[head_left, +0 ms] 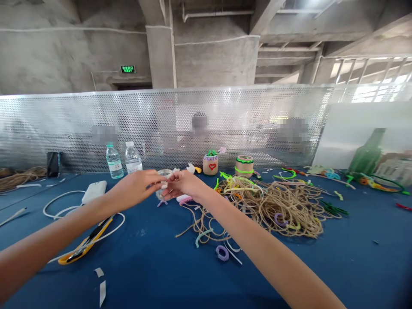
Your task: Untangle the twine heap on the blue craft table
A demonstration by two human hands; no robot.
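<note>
My left hand (143, 186) and my right hand (182, 184) meet near the middle of the blue table (154, 266). The fingertips of both are bent together over a small white piece, too small to make out. Just behind the fingers stands a clear round jar (159, 194), partly covered by them. A purple fuzzy piece (162, 203) lies at its base. Right of my right hand is a tangled heap of brown twine (283, 210) with coloured fuzzy stems in it.
Two water bottles (114, 162), a white power bank (94, 192) with cable and a yellow cutter (85, 246) are at left. Two twine-wrapped jars (210, 166) stand before the perforated metal screen (154, 128). A purple ring (222, 253) and paper strips (102, 293) lie nearer.
</note>
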